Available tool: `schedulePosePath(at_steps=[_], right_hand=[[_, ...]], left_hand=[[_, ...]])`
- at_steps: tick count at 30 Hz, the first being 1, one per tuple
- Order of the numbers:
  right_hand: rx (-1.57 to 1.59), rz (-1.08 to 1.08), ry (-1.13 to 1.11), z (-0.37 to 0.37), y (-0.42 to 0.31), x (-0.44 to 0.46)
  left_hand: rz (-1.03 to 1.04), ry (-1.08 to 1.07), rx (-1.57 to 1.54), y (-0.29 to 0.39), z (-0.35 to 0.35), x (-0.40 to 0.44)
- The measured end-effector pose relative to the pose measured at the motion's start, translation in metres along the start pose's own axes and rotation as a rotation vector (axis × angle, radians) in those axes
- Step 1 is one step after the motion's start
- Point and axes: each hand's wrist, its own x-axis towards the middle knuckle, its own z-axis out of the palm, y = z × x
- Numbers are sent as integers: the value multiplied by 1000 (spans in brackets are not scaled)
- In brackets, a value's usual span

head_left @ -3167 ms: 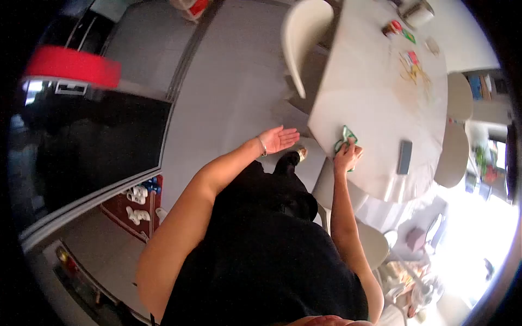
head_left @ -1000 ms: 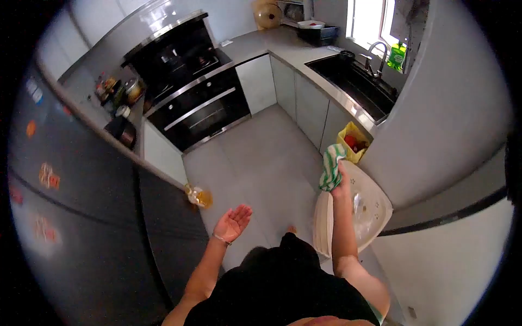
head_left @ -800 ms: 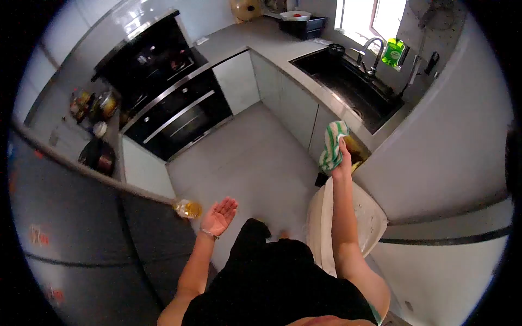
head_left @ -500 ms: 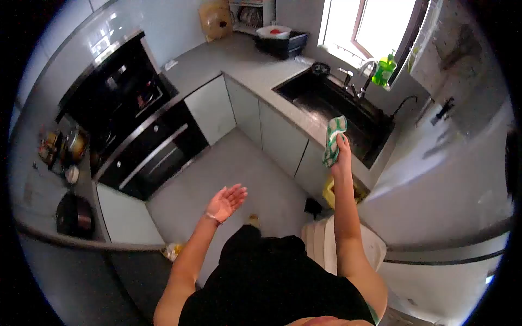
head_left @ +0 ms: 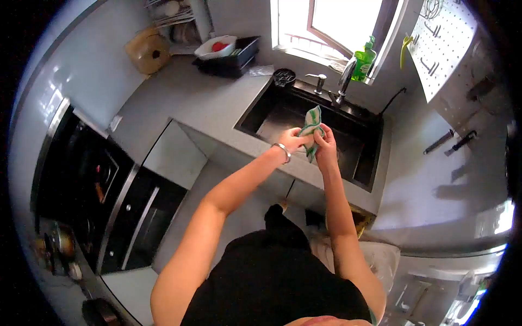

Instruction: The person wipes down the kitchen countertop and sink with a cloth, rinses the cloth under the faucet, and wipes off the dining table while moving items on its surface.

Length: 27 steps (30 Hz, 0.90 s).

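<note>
A green-and-white cloth (head_left: 312,117) is bunched between both my hands, above the near edge of the black sink (head_left: 261,111). My left hand (head_left: 292,139), with a bracelet at the wrist, pinches the cloth from the left. From the right, my right hand (head_left: 326,145) grips it with the fingers closed. The cloth's upper end sticks up and its lower end hangs below the fingers. Behind the hands rises the chrome faucet (head_left: 345,81).
Green soap bottle (head_left: 363,60) on the window sill; soap dispenser (head_left: 319,83) by the faucet. A black bin (head_left: 231,62) with a white bowl (head_left: 215,48) stands on the grey counter (head_left: 179,92). Left are the cooktop and oven (head_left: 142,220); a pegboard (head_left: 437,49) hangs right.
My left hand, open and away from the cloth before, has come up and taken hold of it. The view has turned toward the sink, and I am nearer to it.
</note>
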Motion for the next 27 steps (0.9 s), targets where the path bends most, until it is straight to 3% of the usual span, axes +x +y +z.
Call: schedulePosePath(at_steps=[2,3,5,8,9,12,16,19,23,27], right_hand=[[70,58,29,-18,-7,30],[150,74,56,-21,-15,42],[347,71,93,-38,-12,65],[117,115,144,-84,44,104],[-244,107,148,-92,56,109],[61,117,118,-80,46,122],[-104,128,294,-92,41,140],[-50,158,323,-93,41,134],[-7,130,365,-84,42,133],[21,78,377,-67,39,141]], left_hand=[[2,63,-156,12,-17,30],[-32,79,-411,23,-28,46],[3,-54,-577,27,-65,84],[-74,-185,-817,37,-92,125],[-103,-233,-901,42,-94,122],[-87,-198,-986,37,-115,153],[-121,-272,-1015,50,-132,172],[-140,-261,-1021,55,-141,183],[-156,-429,-1002,60,-150,193],[-175,-415,-1007,64,-158,201]])
